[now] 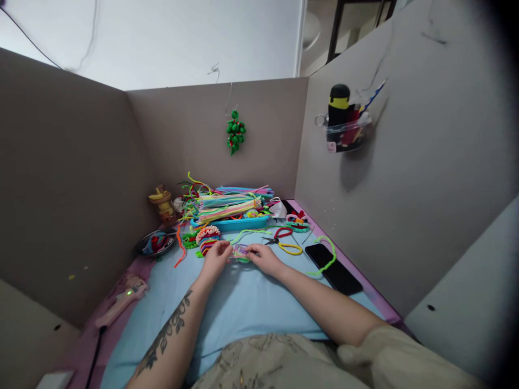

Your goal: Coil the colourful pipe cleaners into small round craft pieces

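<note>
Between my two hands is a small pipe-cleaner piece [240, 252] in purple, pink and green, just above the blue cloth. My left hand [218, 259] pinches its left end. The fingers of my right hand [264, 258] are closed on the right end and cover part of it. Just beyond my left hand lies a bundle of coiled pipe cleaners [207, 239] in stripes of several colours. Scissors [290, 242] with one red and one yellow handle lie partly open beyond my right hand.
A blue tray [235, 224] heaped with pipe cleaners [231, 204] stands at the back. A metal bowl [141, 248] and drink cup [163, 204] are left; a black phone [334, 270] under a green pipe cleaner [333, 249] is right. Grey panels [219, 108] enclose the table.
</note>
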Motion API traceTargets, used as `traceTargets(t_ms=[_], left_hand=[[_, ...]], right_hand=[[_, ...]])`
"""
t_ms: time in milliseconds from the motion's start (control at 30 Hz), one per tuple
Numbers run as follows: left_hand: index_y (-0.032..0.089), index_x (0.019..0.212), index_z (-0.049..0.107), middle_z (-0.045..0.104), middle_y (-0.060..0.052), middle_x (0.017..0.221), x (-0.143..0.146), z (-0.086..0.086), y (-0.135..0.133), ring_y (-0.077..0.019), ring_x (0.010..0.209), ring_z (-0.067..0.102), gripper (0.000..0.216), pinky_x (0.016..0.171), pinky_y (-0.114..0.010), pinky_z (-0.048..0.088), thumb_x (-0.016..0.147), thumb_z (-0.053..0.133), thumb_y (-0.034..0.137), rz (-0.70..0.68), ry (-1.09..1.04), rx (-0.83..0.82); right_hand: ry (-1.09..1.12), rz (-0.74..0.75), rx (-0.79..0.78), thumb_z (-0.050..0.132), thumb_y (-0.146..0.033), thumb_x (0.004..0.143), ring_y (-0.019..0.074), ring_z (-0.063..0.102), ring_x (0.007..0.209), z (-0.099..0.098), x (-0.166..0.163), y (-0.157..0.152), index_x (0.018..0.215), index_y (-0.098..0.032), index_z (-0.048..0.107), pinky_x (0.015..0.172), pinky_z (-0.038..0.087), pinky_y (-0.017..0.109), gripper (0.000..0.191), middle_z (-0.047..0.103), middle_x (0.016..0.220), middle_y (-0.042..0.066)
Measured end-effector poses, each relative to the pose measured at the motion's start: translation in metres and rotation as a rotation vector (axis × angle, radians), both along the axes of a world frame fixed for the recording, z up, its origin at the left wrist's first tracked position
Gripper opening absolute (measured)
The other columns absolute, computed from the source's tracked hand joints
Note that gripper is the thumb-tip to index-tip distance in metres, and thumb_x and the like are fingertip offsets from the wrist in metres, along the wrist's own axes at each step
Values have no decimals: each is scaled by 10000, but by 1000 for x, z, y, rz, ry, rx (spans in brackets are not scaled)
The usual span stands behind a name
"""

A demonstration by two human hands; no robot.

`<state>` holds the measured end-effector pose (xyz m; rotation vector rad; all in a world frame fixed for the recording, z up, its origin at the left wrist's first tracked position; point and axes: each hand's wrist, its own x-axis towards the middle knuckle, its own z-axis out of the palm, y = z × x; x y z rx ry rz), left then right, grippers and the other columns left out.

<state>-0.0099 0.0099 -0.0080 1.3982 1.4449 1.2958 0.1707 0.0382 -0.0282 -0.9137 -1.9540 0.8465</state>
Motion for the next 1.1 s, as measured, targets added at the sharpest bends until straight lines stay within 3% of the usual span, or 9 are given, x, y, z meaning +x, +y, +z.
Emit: traceTargets(t_ms=[133,267,433,600,767,967,1100], left_hand=[[142,814,567,602,-1,623,7,3,-4,-124,527,570,368,476,-215,442,595,716,396,2,-183,-111],[114,738,610,600,-1,553,5,1,-3,-109,490,540,315,492,-212,426,567,726,353,22,-144,-65],[124,725,647,631,-31,620,-2,-1,0,-151,566,564,178,551,-256,435,658,632,288,6,153,64],[166,722,659,647,-51,729,0,6,-7,-181,704,577,116,662,-287,430,737,545,180,-5,596,340],[173,769,654,659,-61,764,4,10,-14,-187,729,591,149,681,-288,443,787,506,161,-50,734,408],[186,875,658,691,-71,874,6,10,-17,-212,826,622,162,770,-326,458,797,515,185,-53,722,428],[169,920,635,694,-79,872,4,6,-11,-212,820,643,185,756,-336,484,807,514,253,-52,458,319]], right_hand=[[-27,-34,123,552,-189,789,173,597,837,2,0,-3,870,-187,682,781,438,285,153,680,868,40],[-45,23,186,578,-155,779,164,595,825,3,-1,-6,873,-190,683,770,436,266,146,676,855,35],[-89,97,213,580,-142,785,162,589,841,4,-2,-8,886,-193,680,788,425,265,151,676,851,28],[-121,141,203,605,-166,775,169,587,833,4,-1,-8,887,-192,680,767,428,264,137,676,860,34],[-105,175,182,612,-200,773,165,590,810,3,0,-8,870,-201,682,756,432,264,120,674,842,27],[-113,183,124,621,-199,755,154,592,766,1,1,-7,853,-194,691,713,428,239,121,670,810,13],[-98,139,117,612,-185,753,154,591,778,-2,1,-4,878,-191,696,721,419,236,151,674,819,17]])
